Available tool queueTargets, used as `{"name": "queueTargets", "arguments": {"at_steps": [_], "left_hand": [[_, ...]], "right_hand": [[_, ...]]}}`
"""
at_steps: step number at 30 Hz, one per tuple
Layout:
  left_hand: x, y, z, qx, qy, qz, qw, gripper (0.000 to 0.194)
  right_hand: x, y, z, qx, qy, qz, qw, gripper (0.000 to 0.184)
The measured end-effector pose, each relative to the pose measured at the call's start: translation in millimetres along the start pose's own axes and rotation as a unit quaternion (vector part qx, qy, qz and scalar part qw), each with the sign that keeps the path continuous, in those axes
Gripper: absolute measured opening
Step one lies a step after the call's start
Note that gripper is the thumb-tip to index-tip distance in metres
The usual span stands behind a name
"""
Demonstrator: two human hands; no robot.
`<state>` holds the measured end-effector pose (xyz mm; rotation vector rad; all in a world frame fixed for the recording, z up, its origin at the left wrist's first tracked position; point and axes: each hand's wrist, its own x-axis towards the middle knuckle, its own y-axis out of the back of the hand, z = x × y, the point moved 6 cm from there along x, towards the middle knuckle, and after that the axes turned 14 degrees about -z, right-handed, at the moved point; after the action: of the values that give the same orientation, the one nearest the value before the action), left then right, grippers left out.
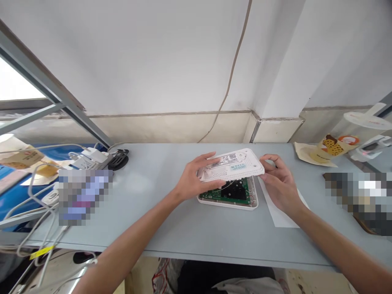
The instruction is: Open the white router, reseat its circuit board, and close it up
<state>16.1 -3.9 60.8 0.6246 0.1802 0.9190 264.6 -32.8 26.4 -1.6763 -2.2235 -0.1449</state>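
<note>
Head view shows two bare hands over a grey table [159, 163], with one white cover [231, 166] between them. The left hand [193, 178] is spread wide around the cover's left end, its thumb along the near edge and its fingers at the far edge. The right hand [280, 181] holds the right corner in a narrow pinch. The cover is tilted, with its labelled face visible, above the far part of one open white shell [228, 205] which lies on the table.

As for progress, one green circuit board [243, 195] is already sitting inside the shell, partly hidden by the cover. The cover and the shell are not joined; this remains open, as far as one can judge. Whether any fastener is in place, one cannot tell.

Also counted: one white paper sheet [280, 218] beside the shell, one drink cup [338, 141] at the right, and one cable [235, 61] on the wall. The plugs [94, 156] at the left are too crowded to count.
</note>
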Motion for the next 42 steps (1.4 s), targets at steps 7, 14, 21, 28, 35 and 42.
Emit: {"name": "queueTargets", "arguments": {"at_steps": [7,14,21,28,35,42], "left_hand": [[2,-5.6,-3,0.002,0.018,-0.031,0.999,0.063],[0,-8.5,5,0.112,-0.049,-0.150,0.981,0.091],[-1,10.4,14,0.114,-0.104,-0.120,0.981,0.062],[3,27.7,-4,0.006,0.008,0.059,0.998,0.036],[1,28.1,-11,-0.097,0.021,0.145,0.984,0.040],[11,12.9,-34,-0.264,0.037,0.106,0.958,0.041]], "right_hand": [[-5,2,5,-0.049,0.016,0.026,0.998,0.030],[-6,8,6,-0.031,-0.008,0.085,0.996,0.031],[-4,10,4,-0.012,-0.033,0.121,0.992,0.031],[-2,4,4,-0.096,-0.072,0.050,0.991,0.033],[-2,-2,-28,-0.451,0.125,0.081,0.880,0.029],[29,-25,-35,-0.545,0.250,0.006,0.800,0.023]]}}
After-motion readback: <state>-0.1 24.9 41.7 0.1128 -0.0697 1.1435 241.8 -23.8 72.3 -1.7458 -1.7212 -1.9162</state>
